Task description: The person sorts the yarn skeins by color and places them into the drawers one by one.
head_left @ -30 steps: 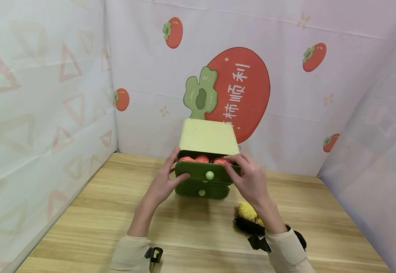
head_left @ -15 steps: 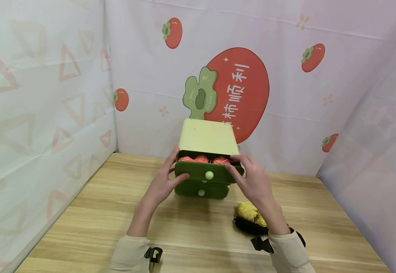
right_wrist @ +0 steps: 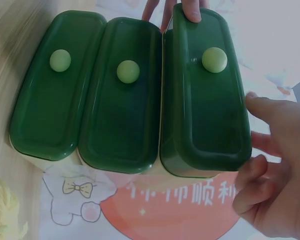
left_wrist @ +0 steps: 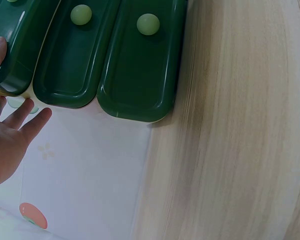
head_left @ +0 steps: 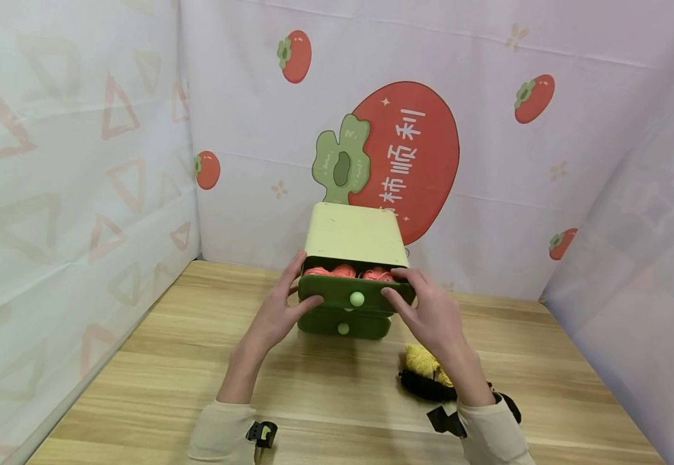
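A small cream cabinet (head_left: 356, 232) with green drawers stands on the table. Its top drawer (head_left: 334, 292) is pulled partway out and holds several coral-pink yarn balls (head_left: 344, 271). My left hand (head_left: 277, 310) has its thumb on the left end of this drawer's front and its fingers spread straight along the side. At the right end, my right hand (head_left: 430, 310) holds the front panel's edge, thumb in front and index finger at the rim. The right wrist view shows its other fingers curled beside the drawer. Both lower drawers (right_wrist: 122, 95) are pushed in.
Yellow yarn (head_left: 421, 360) and a black fuzzy piece (head_left: 427, 385) lie on the wooden table (head_left: 337, 400) near my right forearm. A printed cloth backdrop (head_left: 244, 213) hangs right behind the cabinet, with more cloth at both sides.
My right hand's fingertips have left the right-hand yarn ball and shifted right, onto the drawer's front edge. The left hand and the cabinet stay as they were.
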`<state>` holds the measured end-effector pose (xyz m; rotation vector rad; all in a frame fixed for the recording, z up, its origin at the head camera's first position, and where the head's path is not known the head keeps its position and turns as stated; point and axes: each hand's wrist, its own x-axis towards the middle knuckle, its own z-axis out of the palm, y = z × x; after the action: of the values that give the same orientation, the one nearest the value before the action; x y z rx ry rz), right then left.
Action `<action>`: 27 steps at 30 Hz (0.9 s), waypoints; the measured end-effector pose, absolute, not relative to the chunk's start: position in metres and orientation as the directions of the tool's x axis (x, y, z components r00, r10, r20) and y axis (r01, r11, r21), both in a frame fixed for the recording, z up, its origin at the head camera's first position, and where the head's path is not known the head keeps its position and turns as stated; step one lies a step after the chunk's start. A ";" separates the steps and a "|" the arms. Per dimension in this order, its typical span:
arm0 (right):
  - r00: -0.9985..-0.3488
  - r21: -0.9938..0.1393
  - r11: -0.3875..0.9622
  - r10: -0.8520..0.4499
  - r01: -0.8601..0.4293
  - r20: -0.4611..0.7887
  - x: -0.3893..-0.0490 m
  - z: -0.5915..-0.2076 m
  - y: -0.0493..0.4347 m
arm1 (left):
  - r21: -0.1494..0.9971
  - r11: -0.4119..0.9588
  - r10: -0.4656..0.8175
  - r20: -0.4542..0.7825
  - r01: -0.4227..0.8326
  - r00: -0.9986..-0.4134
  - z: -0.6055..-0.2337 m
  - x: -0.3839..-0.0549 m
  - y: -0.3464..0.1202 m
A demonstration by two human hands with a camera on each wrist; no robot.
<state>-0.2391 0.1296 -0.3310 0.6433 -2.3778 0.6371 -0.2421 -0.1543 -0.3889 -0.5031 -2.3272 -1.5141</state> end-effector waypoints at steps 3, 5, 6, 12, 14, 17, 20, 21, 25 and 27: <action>-0.607 -0.239 0.726 -0.297 -0.644 0.737 -0.238 -0.332 0.128 | 0.806 0.380 0.119 0.444 0.454 -0.888 -0.389 -0.242 -0.154; -0.536 -0.197 0.694 -0.313 -0.693 0.784 -0.238 -0.332 0.126 | 0.807 0.383 0.118 0.440 0.450 -0.890 -0.388 -0.242 -0.154; -0.504 -0.179 0.675 -0.322 -0.715 0.801 -0.237 -0.332 0.125 | 0.807 0.384 0.117 0.438 0.448 -0.891 -0.388 -0.241 -0.154; -0.405 -0.109 0.593 -0.395 -0.798 0.824 -0.234 -0.336 0.115 | 0.809 0.390 0.113 0.433 0.441 -0.894 -0.386 -0.240 -0.154; -0.396 -0.089 0.584 -0.422 -0.807 0.815 -0.232 -0.339 0.112 | 0.806 0.391 0.114 0.436 0.443 -0.893 -0.387 -0.241 -0.154; -0.394 -0.069 0.581 -0.454 -0.811 0.799 -0.232 -0.345 0.107 | 0.805 0.391 0.114 0.438 0.445 -0.892 -0.387 -0.241 -0.154; -0.395 -0.065 0.576 -0.470 -0.815 0.789 -0.233 -0.351 0.103 | 0.805 0.386 0.115 0.442 0.450 -0.890 -0.388 -0.242 -0.154; -0.395 -0.064 0.574 -0.474 -0.817 0.787 -0.234 -0.352 0.102 | 0.805 0.385 0.115 0.443 0.451 -0.889 -0.388 -0.242 -0.154; -0.390 -0.064 0.564 -0.480 -0.823 0.786 -0.237 -0.359 0.097 | 0.803 0.379 0.118 0.452 0.460 -0.884 -0.389 -0.242 -0.154; -0.387 -0.057 0.568 -0.480 -0.821 0.787 -0.239 -0.361 0.096 | 0.803 0.377 0.119 0.453 0.462 -0.883 -0.389 -0.241 -0.154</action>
<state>-0.2387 0.0961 -0.3610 1.0380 -2.0501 0.5790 -0.2414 -0.1543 -0.3886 -0.5094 -2.3213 -1.5091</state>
